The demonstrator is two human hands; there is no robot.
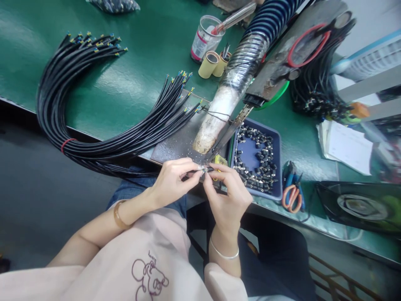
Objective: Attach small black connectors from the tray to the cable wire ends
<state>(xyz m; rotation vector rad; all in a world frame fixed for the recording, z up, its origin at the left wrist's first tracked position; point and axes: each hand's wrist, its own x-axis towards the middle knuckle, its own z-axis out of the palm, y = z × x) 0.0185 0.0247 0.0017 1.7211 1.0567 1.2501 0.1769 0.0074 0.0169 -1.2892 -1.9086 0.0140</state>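
My left hand (178,179) pinches the end of a black cable between thumb and fingertips, just in front of the table edge. That cable runs back left, under the large bundle of black cables (125,152) tied with a red band. Close against it, fingertips almost meeting, my right hand (228,190) pinches a small dark part (209,169) that looks like a black plug connector. Fingers partly cover the spot where wire and part meet. Just beyond the hands is a small yellow object (220,160), beneath the slanting metal rod of a soldering iron (242,113).
A hose with a white nozzle (207,129) hangs low over the table. To the right, a blue tray (279,167) holds many black connectors, beside orange-handled pliers (291,196). Papers (349,146), yellow cups (209,65) and a plastic jar (205,39) stand farther off.
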